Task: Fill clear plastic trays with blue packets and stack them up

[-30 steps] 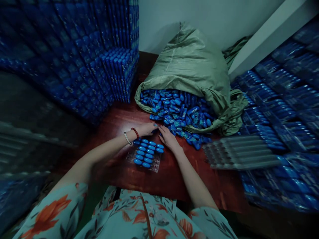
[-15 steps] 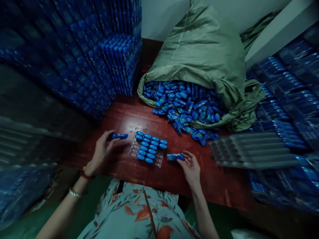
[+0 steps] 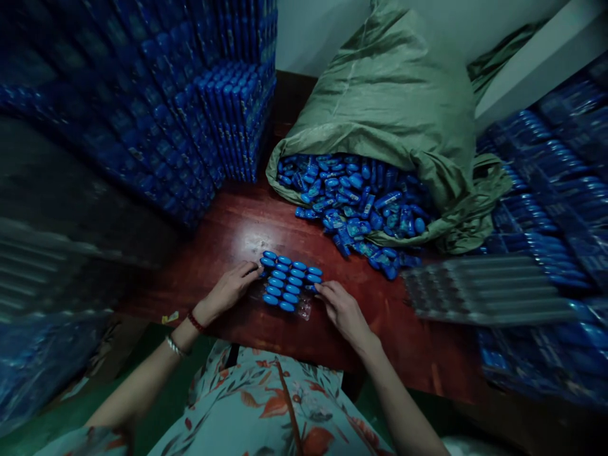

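On the red-brown table in front of me lies a clear plastic tray (image 3: pixel 304 310) with round hollows. Rows of small blue oval-topped tubes (image 3: pixel 291 289) stand upright in it, and bare hollows show at its lower right corner. At the tray's left edge, my left hand (image 3: pixel 230 290) pinches another blue tube (image 3: pixel 263 272), mostly hidden by the fingers. My right hand (image 3: pixel 342 309) is at the right edge, its fingers closed on a blue tube (image 3: pixel 311 287) of which only a little shows.
Behind the tray, a green woven sack (image 3: pixel 384 107) spills loose blue tubes (image 3: pixel 361 209) onto the table (image 3: pixel 228 234). Stacked packs of blue tubes (image 3: pixel 232 120) rise at the left. A stack of ribbed plastic trays (image 3: pixel 484 288) sits at the right, beside more wrapped blue packs (image 3: pixel 541 234).
Both hands have moved inward to the tray, each with its blue tube, the left one going right and the right one going left. The tubes now meet the tray's sides.
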A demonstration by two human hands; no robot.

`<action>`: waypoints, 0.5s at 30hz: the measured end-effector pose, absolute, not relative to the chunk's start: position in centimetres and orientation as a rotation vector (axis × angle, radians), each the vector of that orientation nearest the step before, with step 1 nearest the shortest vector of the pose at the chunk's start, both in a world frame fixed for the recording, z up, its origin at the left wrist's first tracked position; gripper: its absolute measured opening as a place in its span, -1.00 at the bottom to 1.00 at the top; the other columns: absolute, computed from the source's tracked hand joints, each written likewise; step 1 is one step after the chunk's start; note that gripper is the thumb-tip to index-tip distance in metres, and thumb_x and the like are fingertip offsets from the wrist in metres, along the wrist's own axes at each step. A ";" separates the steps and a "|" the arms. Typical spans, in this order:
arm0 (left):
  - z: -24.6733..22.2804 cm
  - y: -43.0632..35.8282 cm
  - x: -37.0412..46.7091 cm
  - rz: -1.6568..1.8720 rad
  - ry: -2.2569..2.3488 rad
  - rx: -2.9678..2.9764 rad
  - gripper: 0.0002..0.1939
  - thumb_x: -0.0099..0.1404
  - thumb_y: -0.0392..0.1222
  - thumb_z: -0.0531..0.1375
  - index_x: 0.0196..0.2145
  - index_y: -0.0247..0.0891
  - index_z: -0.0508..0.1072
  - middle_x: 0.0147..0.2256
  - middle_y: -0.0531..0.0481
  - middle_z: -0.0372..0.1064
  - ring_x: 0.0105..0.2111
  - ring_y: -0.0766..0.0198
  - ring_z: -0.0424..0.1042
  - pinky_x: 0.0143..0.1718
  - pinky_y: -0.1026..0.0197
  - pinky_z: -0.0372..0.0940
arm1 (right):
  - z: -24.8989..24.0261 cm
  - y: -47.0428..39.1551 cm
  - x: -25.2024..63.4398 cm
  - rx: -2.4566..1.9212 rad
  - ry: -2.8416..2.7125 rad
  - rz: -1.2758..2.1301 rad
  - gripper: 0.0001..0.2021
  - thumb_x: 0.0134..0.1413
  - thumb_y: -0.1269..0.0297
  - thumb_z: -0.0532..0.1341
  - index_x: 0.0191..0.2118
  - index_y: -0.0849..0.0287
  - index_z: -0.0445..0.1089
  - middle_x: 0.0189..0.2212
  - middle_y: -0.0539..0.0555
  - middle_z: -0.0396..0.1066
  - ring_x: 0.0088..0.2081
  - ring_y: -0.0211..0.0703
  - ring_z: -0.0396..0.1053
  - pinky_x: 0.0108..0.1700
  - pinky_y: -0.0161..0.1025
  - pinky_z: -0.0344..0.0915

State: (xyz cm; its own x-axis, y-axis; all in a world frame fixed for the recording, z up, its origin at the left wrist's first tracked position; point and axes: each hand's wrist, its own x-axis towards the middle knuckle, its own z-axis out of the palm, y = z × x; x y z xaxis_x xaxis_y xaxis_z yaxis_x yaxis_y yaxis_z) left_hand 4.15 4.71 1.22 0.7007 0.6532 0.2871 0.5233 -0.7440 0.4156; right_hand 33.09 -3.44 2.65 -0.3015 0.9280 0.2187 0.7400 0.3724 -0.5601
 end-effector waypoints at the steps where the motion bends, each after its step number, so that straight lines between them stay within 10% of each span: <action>1: 1.6 4.8 4.2 0.545 0.904 2.638 -0.68 0.34 -0.38 -0.07 0.00 -0.26 0.30 -0.14 -0.13 0.32 -0.17 0.22 0.32 -0.17 0.18 0.32 | 3.2 -3.4 33.0 -1.466 -2.201 0.485 -0.61 0.12 0.56 -0.03 0.00 0.10 0.31 -0.24 0.12 0.34 -0.21 -0.15 0.33 -0.19 -0.20 0.37; 15: 1.9 5.0 5.5 0.588 0.966 2.589 -0.70 0.38 -0.30 -0.08 -0.07 -0.25 0.39 -0.12 -0.12 0.32 -0.20 0.24 0.31 -0.20 0.20 0.29 | 3.7 -3.4 28.9 -1.765 -2.465 0.126 -0.66 0.10 0.54 0.04 -0.03 0.15 0.34 -0.23 0.17 0.33 -0.21 -0.08 0.27 -0.26 -0.21 0.30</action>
